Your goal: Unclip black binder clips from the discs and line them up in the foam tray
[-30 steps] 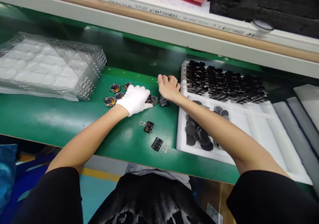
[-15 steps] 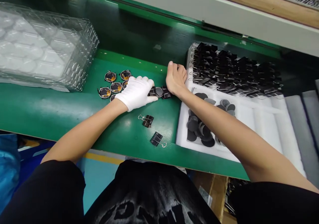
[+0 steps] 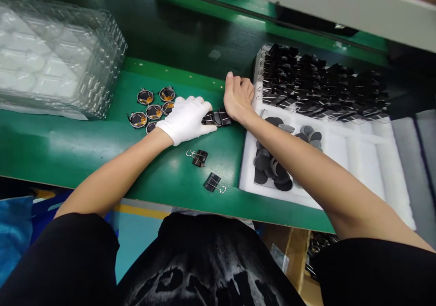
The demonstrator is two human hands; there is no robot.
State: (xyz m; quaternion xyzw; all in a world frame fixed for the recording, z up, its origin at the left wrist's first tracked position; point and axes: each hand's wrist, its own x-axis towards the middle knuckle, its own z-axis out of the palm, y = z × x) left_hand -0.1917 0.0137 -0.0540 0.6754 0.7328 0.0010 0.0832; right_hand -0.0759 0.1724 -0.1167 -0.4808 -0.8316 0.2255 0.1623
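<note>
My left hand (image 3: 189,119), in a white glove, is closed over the left end of a small dark assembly. A binder clip (image 3: 207,118) shows at its fingertips, beside a grey round disc (image 3: 217,118). My bare right hand (image 3: 239,98) bends down at the assembly's right end, fingers curled, against another black binder clip (image 3: 225,116). Its inner fingers are partly hidden. Several round watch heads (image 3: 154,112) with orange-brown ribbon pieces lie left of the glove, some partly covered by it. Nearer to me rest two loose binder clips, one (image 3: 199,157) above the other (image 3: 213,182).
Stacked clear plastic trays (image 3: 61,61) stand at the left. On the right, a white foam tray (image 3: 354,170) holds dark discs (image 3: 272,167), with rows of binder clips (image 3: 320,83) behind. The green bench (image 3: 177,190) has a front edge close to my body.
The view has shifted, so most things sit slightly higher. Between my hands, the grey disc's round face shows less, and the assembly looks turned. Both hands keep their places at it.
</note>
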